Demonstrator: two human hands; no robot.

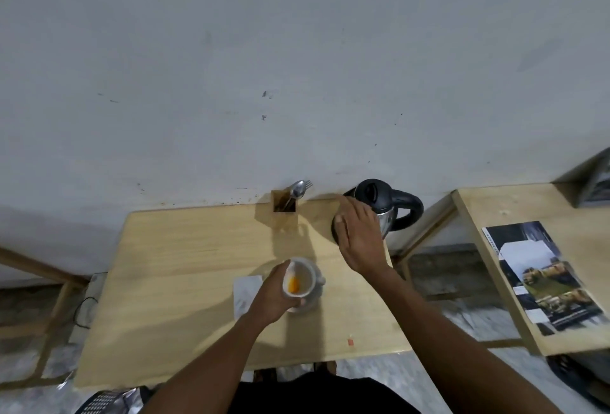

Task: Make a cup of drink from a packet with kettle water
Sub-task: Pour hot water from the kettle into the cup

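A white cup (305, 278) with orange powder at its bottom stands near the middle of the wooden table (185, 281). My left hand (274, 295) grips the cup's left side, and a pale packet seems pinched against the rim. My right hand (358, 238) hovers with fingers spread in front of the steel kettle (384, 202), which has a black lid and handle and stands at the table's back right corner. I cannot tell whether the hand touches the kettle. A white napkin (246, 291) lies left of the cup.
A wooden holder (284, 212) with a spoon and a fork stands at the back against the wall. A small orange scrap (350, 342) lies near the front edge. A second table (515, 215) at the right carries a printed magazine (541, 275).
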